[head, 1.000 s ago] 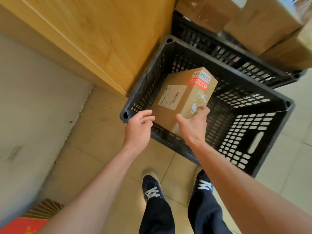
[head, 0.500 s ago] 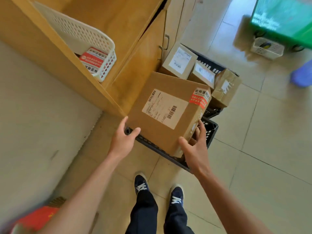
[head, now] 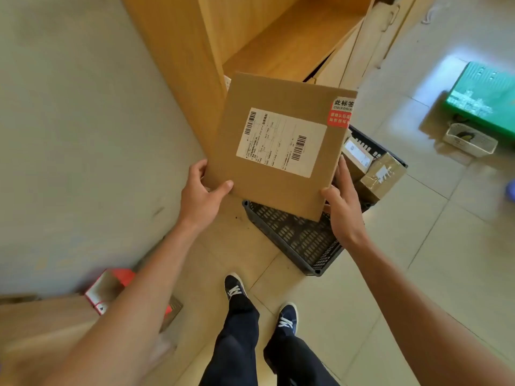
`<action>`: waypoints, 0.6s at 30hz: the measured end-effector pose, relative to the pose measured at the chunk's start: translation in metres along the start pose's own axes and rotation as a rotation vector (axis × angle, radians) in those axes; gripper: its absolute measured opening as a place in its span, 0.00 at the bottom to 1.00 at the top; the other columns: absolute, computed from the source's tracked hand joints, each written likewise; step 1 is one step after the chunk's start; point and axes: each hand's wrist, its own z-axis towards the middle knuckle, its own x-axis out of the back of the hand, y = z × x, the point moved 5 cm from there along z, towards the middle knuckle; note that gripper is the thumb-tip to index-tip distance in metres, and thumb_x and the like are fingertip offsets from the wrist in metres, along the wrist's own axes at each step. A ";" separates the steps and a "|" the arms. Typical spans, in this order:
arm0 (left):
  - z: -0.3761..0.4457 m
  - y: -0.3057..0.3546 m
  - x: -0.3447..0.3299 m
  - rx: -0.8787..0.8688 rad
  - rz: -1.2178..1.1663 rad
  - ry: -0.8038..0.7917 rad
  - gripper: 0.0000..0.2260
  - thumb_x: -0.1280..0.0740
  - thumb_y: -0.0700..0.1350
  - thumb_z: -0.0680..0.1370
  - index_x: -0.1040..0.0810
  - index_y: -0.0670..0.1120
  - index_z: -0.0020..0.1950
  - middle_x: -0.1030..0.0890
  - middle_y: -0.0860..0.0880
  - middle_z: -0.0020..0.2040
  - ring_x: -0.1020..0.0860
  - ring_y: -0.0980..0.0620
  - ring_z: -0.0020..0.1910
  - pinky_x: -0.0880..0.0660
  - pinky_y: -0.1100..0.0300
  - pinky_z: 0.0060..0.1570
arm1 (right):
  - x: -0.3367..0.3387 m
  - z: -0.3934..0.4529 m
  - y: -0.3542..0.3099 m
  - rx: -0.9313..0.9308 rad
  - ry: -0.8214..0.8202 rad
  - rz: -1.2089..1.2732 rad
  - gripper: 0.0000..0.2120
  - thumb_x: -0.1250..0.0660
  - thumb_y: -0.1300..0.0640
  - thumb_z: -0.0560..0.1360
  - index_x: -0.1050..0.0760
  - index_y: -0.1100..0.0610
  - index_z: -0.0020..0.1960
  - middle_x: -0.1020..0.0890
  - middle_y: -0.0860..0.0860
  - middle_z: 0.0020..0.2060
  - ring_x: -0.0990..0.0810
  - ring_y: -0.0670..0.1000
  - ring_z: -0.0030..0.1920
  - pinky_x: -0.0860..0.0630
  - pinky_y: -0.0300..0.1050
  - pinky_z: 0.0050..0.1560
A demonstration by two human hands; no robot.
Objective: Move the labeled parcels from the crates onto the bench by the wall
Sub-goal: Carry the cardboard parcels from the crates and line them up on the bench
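Parcel (head: 281, 146), a flat cardboard box with a white shipping label (head: 281, 142), is held in the air above the near black crate (head: 295, 240). Left hand (head: 199, 196) pinches its near left corner; right hand (head: 344, 207) clasps its right edge. More boxes (head: 376, 174) sit in the far crate.

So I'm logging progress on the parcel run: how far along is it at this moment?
Done: none shown; the part of the wooden bench in view holds no parcel. In hand: the labeled parcel, held above the near black crate by the left hand and right hand. Left: setting it on the bench, then the parcels in the far crate.
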 end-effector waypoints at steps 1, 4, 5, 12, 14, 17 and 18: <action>-0.014 0.001 0.012 0.005 -0.019 0.034 0.28 0.25 0.49 0.76 0.33 0.52 0.72 0.27 0.59 0.63 0.27 0.62 0.61 0.28 0.65 0.63 | -0.005 -0.005 -0.011 0.026 -0.014 -0.007 0.33 0.42 0.54 0.79 0.49 0.38 0.80 0.25 0.35 0.67 0.24 0.41 0.65 0.20 0.50 0.59; -0.055 -0.002 0.049 0.020 -0.115 0.130 0.27 0.23 0.52 0.72 0.33 0.56 0.66 0.26 0.62 0.61 0.25 0.57 0.65 0.24 0.49 0.64 | -0.031 -0.021 -0.039 0.076 -0.068 -0.030 0.30 0.43 0.55 0.83 0.49 0.37 0.80 0.26 0.34 0.68 0.25 0.38 0.64 0.23 0.50 0.64; -0.068 -0.005 0.064 0.022 -0.133 0.173 0.27 0.23 0.50 0.72 0.33 0.56 0.65 0.26 0.64 0.60 0.26 0.57 0.65 0.24 0.50 0.64 | -0.043 -0.027 -0.047 0.090 -0.090 -0.040 0.30 0.43 0.55 0.84 0.50 0.37 0.80 0.27 0.34 0.69 0.26 0.37 0.65 0.24 0.51 0.66; -0.157 -0.041 0.177 0.053 -0.161 0.478 0.26 0.24 0.45 0.74 0.31 0.51 0.68 0.22 0.62 0.57 0.24 0.74 0.50 0.31 0.78 0.46 | -0.148 -0.079 -0.084 0.149 -0.302 -0.042 0.30 0.39 0.54 0.83 0.46 0.40 0.80 0.28 0.38 0.71 0.26 0.39 0.66 0.23 0.43 0.63; -0.186 -0.060 0.212 0.073 -0.198 0.543 0.25 0.24 0.44 0.75 0.31 0.50 0.68 0.22 0.64 0.57 0.23 0.72 0.51 0.30 0.77 0.47 | -0.183 -0.099 -0.091 0.157 -0.351 -0.047 0.29 0.36 0.49 0.82 0.43 0.40 0.79 0.29 0.38 0.71 0.27 0.44 0.69 0.25 0.51 0.67; -0.235 -0.095 0.266 0.100 -0.249 0.632 0.24 0.25 0.42 0.76 0.31 0.51 0.68 0.22 0.61 0.59 0.22 0.67 0.55 0.26 0.69 0.53 | -0.241 -0.139 -0.098 0.153 -0.450 -0.070 0.31 0.33 0.42 0.79 0.41 0.41 0.78 0.28 0.36 0.69 0.26 0.47 0.68 0.24 0.55 0.65; -0.253 -0.107 0.283 0.116 -0.267 0.651 0.24 0.26 0.42 0.76 0.31 0.53 0.68 0.22 0.61 0.60 0.22 0.66 0.56 0.25 0.66 0.55 | -0.261 -0.155 -0.100 0.158 -0.490 -0.076 0.31 0.33 0.41 0.78 0.40 0.41 0.77 0.28 0.35 0.67 0.25 0.47 0.67 0.22 0.54 0.64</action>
